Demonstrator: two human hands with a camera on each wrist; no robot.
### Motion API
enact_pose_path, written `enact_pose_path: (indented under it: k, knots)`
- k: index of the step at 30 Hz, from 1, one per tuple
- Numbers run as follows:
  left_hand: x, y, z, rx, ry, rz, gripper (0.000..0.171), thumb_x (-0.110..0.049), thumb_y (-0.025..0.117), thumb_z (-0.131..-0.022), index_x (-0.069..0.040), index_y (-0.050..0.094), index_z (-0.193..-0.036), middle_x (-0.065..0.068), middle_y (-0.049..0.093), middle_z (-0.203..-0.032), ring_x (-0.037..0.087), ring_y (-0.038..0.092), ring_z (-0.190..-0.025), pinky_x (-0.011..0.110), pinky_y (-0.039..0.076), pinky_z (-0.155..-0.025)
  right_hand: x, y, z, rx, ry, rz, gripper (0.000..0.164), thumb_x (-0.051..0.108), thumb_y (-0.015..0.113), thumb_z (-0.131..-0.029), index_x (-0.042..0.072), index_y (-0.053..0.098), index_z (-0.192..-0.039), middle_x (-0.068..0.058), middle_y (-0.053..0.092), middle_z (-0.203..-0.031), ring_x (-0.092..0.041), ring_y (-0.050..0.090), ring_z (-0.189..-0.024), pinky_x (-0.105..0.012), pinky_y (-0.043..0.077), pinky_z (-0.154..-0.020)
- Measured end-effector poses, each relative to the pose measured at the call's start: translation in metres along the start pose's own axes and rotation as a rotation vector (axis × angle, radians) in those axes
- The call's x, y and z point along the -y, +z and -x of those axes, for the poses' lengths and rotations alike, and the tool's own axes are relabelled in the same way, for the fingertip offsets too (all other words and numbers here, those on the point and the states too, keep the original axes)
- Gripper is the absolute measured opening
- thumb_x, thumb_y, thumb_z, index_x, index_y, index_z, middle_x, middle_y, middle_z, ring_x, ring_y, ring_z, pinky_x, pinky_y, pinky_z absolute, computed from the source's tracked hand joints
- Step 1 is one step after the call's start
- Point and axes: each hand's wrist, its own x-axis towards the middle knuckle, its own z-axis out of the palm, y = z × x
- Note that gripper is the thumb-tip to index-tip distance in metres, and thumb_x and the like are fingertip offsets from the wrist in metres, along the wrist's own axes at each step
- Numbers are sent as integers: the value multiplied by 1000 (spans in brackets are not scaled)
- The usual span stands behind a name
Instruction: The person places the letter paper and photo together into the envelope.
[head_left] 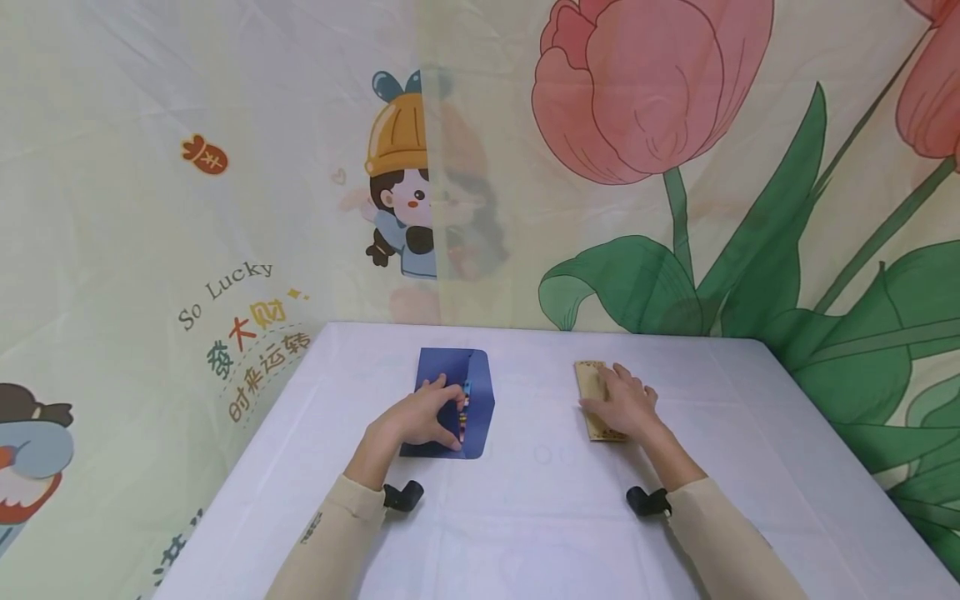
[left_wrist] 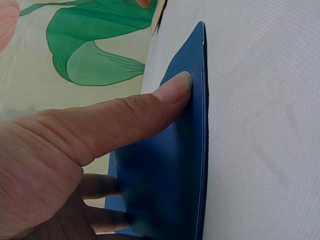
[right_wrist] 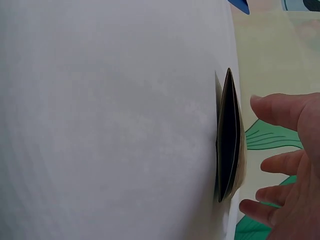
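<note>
A blue envelope [head_left: 480,425] lies on the left part of the table with its flap spread out to the right. At its mouth shows a narrow multicoloured strip [head_left: 462,412], too small to identify. My left hand [head_left: 423,414] rests on the envelope, thumb and fingers spread apart; in the left wrist view the thumb [left_wrist: 135,117] presses on the blue surface. To the right lies a tan, patterned paper sleeve [head_left: 592,383], its near end gaping in the right wrist view. My right hand [head_left: 626,402] hovers over its right side, fingers loosely extended and holding nothing.
The white-covered table [head_left: 532,517] stands against a printed cloth backdrop [head_left: 487,167] with tulips and cartoon figures. A black wrist camera [head_left: 405,497] sits at the left cuff, another black camera [head_left: 647,501] at the right cuff.
</note>
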Motion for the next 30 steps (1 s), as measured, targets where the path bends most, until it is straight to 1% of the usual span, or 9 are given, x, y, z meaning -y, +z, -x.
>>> enact_pose_path:
  k: [10,15,18,21,24,27,30]
  knots:
    - [0,0,0,-5,-4,1,54,-36,96,-73,-28,58,-111,24,21,-171,56,18,-155,73,33,-115,-8,-1,-7,18,-4,-17,82,40,66,-100,-3,29,-160,-38,18,-165,-57,21,-152,-80,11,-116]
    - [-1,1,0,-10,-12,2,57,-35,96,-73,-27,60,-116,23,22,-171,56,18,-155,73,31,-117,-12,-2,-11,12,-13,-26,82,40,66,-100,-4,30,-159,-38,19,-165,-57,23,-152,-80,14,-115]
    - [-2,1,0,-12,-16,-1,59,-35,96,-73,-26,61,-119,22,23,-171,55,18,-156,73,29,-117,-14,-2,-13,6,-11,-4,82,41,66,-100,-5,31,-158,-37,25,-163,-57,27,-149,-79,18,-114]
    - [-2,1,0,-12,-18,-4,58,-35,96,-73,-27,60,-118,22,22,-171,55,18,-156,73,30,-117,-15,-3,-13,7,5,23,82,42,66,-100,-5,32,-158,-35,37,-159,-57,36,-144,-78,22,-113]
    - [-2,1,0,-9,-18,-2,57,-35,96,-73,-26,60,-117,23,22,-171,55,18,-156,73,30,-117,-14,-3,-12,13,20,43,83,43,65,-100,-6,31,-157,-34,47,-153,-57,43,-138,-77,24,-112]
    - [-3,0,0,-8,-17,3,56,-34,96,-74,-26,59,-115,24,21,-171,56,17,-155,73,31,-116,-14,-3,-12,14,23,55,81,41,65,-101,-7,32,-157,-34,52,-148,-58,46,-135,-77,23,-112]
    - [-4,0,1,-7,-15,6,56,-34,96,-74,-25,60,-115,24,21,-171,57,17,-155,73,31,-116,-13,-3,-10,13,18,71,79,38,66,-100,-7,33,-156,-35,52,-148,-58,46,-134,-77,23,-112]
